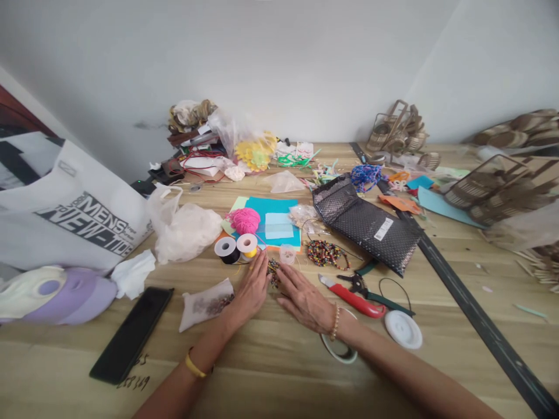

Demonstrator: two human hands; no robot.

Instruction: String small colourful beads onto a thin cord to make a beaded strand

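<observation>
A small pile of dark, multicoloured beads (273,273) lies on the table between my two hands. On its left side is my left hand (254,285), fingers stretched out and close together, palm down. My right hand (308,299) lies on the right of the pile, its fingers extended flat. Both hands seem to touch the beads' edges, and neither grips anything. Just beyond are a clear round container (287,254), a yellow thread spool (247,245) and a black thread spool (227,250). A white pouch (205,305) with beads inside rests by my left forearm.
Strung colourful beads (326,255), a red-handled cutter (356,299), pliers (360,285) and a black bubble mailer (371,224) lie to the right. Pink yarn (244,221) sits on blue sheets (275,206). A roll of tape (343,352) is under my right wrist. A black phone-like slab (133,334) lies left.
</observation>
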